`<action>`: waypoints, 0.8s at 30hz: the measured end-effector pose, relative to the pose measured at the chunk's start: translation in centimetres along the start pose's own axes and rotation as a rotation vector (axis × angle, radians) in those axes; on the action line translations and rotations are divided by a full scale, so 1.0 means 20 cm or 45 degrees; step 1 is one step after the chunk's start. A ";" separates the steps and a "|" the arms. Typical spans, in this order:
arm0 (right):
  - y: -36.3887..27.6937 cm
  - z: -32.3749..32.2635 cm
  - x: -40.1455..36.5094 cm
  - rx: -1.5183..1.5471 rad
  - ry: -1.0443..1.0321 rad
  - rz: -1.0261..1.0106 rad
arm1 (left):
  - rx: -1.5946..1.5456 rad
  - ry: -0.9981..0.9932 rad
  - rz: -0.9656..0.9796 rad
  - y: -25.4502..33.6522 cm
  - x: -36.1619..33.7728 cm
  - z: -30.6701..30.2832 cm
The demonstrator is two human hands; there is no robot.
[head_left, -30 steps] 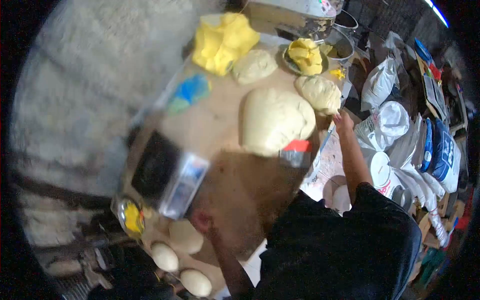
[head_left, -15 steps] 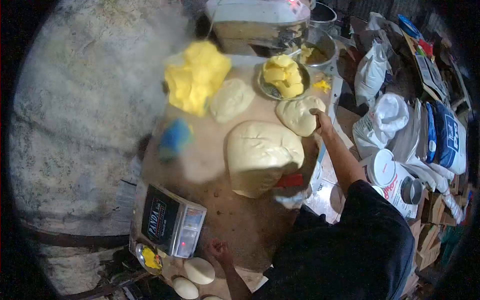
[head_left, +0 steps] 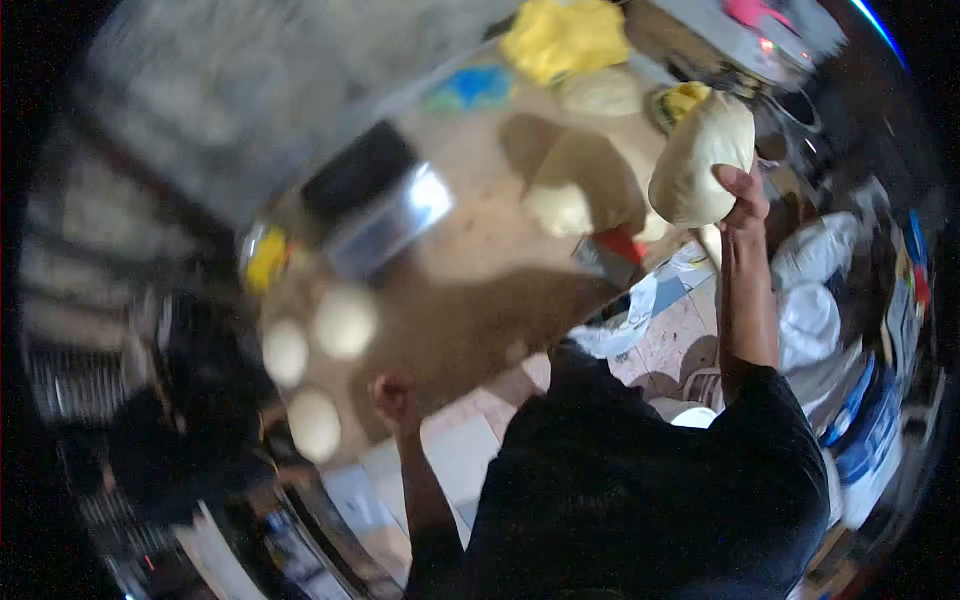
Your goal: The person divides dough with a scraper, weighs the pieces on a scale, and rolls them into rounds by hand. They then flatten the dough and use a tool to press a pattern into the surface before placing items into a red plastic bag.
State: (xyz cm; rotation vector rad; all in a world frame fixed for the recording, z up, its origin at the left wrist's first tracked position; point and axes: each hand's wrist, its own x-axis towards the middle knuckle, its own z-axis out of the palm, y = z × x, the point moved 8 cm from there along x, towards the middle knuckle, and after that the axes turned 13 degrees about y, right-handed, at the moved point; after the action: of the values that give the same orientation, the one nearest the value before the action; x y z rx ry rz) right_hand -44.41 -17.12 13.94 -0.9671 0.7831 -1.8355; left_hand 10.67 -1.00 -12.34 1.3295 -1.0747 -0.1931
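Observation:
My right hand (head_left: 742, 196) grips a large piece of pale dough (head_left: 698, 165), lifted above the right side of the table (head_left: 480, 225). Below and left of it a big mound of dough (head_left: 575, 190) lies on the table, partly in shadow. Beside the mound rests a flat scraper-like tool with a red part (head_left: 620, 245). My left hand (head_left: 393, 400) hovers near the table's front edge, its fingers smeared by motion. Closest to it are smooth round dough balls (head_left: 345, 322), three in all, at the left end.
A weighing scale (head_left: 385, 215) stands left of centre, with a small bowl of something yellow (head_left: 268, 258) beyond the dough balls. Toward the back are a blue item (head_left: 475, 88), a yellow lump (head_left: 565, 40), another dough piece (head_left: 600, 92) and a bowl (head_left: 680, 105). Sacks (head_left: 815, 250) stand at right.
The view has turned and shifted. My right hand has lifted the smaller dough piece off the table, where it rested beside the big mound. My left hand is now nearer the dough balls.

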 end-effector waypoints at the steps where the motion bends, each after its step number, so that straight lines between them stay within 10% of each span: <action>1: 0.06 0.17 -0.09 -0.273 -0.007 0.069 | 0.056 0.054 0.053 0.12 -0.04 -0.04; 4: 0.41 0.63 -0.45 -1.150 -0.654 0.056 | -0.253 0.185 -0.378 0.10 -0.19 -0.23; 6: 0.73 0.83 -0.81 -1.381 -1.118 -0.171 | 0.392 0.075 0.148 0.35 -0.20 -0.25; 7: 0.91 0.85 -1.02 -1.414 -1.313 -0.084 | 0.240 0.129 0.039 0.21 -0.27 -0.34; 8: 1.08 0.88 -1.28 -1.418 -1.637 -0.520 | 0.248 0.170 0.028 0.23 -0.29 -0.36; 10: 1.51 0.72 -1.68 -1.408 -2.099 0.409 | 0.262 0.300 -0.152 0.32 -0.29 -0.42; 13: 1.59 0.83 -1.77 -1.052 -2.200 0.226 | 0.407 0.338 -0.042 0.39 -0.27 -0.43; 16: 1.95 0.86 -1.37 -0.748 -2.164 0.179 | 0.539 0.161 -0.062 0.46 -0.16 -0.25; 17: 2.08 0.83 -1.11 -0.309 -1.605 0.772 | 0.546 0.080 0.129 0.53 -0.10 -0.12; 20: 2.14 0.56 -0.60 -1.077 -0.647 -0.037 | 0.481 -0.595 0.068 0.57 0.04 0.40; 23: 2.49 -0.03 -0.81 -0.243 -0.245 1.040 | 0.982 -1.018 0.324 0.38 0.06 0.86; 24: 2.41 -0.09 -0.91 -0.386 -0.329 1.000 | 0.987 -1.010 0.301 0.28 0.10 0.96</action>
State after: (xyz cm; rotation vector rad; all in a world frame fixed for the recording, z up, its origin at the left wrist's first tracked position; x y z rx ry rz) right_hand -20.62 -19.72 -31.77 -0.8825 1.0997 -0.9149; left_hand -4.57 -13.71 -9.15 1.8459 -2.1105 -0.1278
